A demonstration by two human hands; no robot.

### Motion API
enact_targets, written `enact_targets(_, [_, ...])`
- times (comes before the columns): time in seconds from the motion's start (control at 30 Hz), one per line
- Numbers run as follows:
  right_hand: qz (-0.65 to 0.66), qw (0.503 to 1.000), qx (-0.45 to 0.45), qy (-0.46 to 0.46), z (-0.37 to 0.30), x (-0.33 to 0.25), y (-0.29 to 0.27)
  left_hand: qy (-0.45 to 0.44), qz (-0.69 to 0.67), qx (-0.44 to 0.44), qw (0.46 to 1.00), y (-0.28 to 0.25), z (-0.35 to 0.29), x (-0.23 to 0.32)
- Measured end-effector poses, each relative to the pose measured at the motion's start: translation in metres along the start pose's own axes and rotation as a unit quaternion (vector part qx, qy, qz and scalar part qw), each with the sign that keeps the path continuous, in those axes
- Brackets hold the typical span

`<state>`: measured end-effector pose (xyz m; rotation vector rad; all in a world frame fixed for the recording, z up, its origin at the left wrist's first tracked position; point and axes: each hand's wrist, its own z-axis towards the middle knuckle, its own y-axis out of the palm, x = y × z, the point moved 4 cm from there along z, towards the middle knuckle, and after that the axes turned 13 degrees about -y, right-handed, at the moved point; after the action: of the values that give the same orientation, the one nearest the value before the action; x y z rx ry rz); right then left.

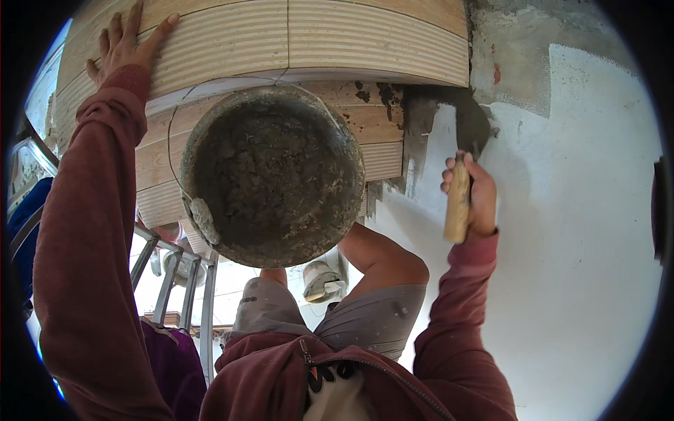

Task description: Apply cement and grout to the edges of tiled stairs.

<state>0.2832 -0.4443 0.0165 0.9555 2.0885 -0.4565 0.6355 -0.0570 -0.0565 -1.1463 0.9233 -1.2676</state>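
My left hand (126, 48) lies flat with fingers spread on the upper wood-look tiled step (225, 42), at the far left. In my right hand (483, 200) is a trowel (458, 200), held by its pale wooden handle. Its blade end points away from me toward the dark grey patch at the corner of step and wall; where blade stops and patch begins is hard to make out. Between my arms a round, cement-crusted bucket (357, 168) with a thin wire handle stands on a lower step. Grey mortar (274, 165) fills part of it.
A white-painted wall (576, 210) with bare grey cement higher up runs along the right. Metal railing bars (166, 281) stand at lower left, beside purple cloth (172, 358). Below, near my legs, sits another small bucket (319, 281). Dark mortar splashes mark the riser.
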Motion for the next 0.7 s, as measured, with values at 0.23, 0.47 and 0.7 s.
enact_targets(0.23, [-0.142,0.99,-0.002,0.017,0.018,0.074,-0.001,-0.005,0.003,0.008,1.0,-0.007,-0.003,0.003])
enact_targets(0.47, [-0.149,0.989,0.02,-0.003,0.094,0.094,-0.017,-0.015,0.014,-0.015,1.0,-0.005,-0.009,0.01])
enact_targets(0.7, [-0.001,0.991,0.057,-0.124,-0.012,0.038,-0.017,-0.015,0.027,-0.013,0.999,-0.016,-0.002,0.0])
